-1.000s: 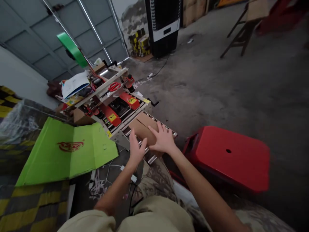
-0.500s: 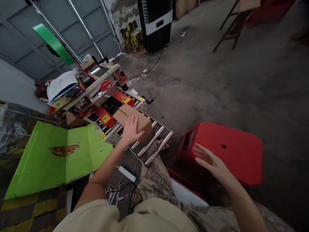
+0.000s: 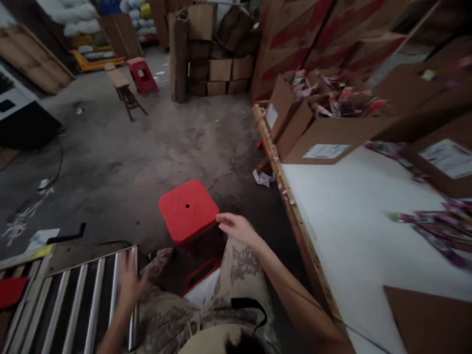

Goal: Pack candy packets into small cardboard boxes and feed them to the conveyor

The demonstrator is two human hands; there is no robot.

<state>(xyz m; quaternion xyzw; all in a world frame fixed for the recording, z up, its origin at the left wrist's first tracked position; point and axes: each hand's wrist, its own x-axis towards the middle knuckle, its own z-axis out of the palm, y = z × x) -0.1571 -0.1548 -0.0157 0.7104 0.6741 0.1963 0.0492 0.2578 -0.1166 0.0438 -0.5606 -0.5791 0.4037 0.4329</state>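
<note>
Right hand (image 3: 236,227), open and empty, just beside red stool (image 3: 186,209) (left hand (image 3: 130,282) blurred).

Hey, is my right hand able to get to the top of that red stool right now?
Probably yes. The right hand hangs open and empty just at the near right corner of the red stool, whose top is bare, and nothing stands between them.

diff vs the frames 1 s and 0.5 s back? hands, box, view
The view swung right: the taping machine and green sheet are gone, the white table and open cartons came in. The cardboard box, under both hands a second ago, is out of view. The left hand, blurred, has drawn back to the roller conveyor edge; the right hand moved to the red stool corner. Both stay open, holding nothing.
</note>
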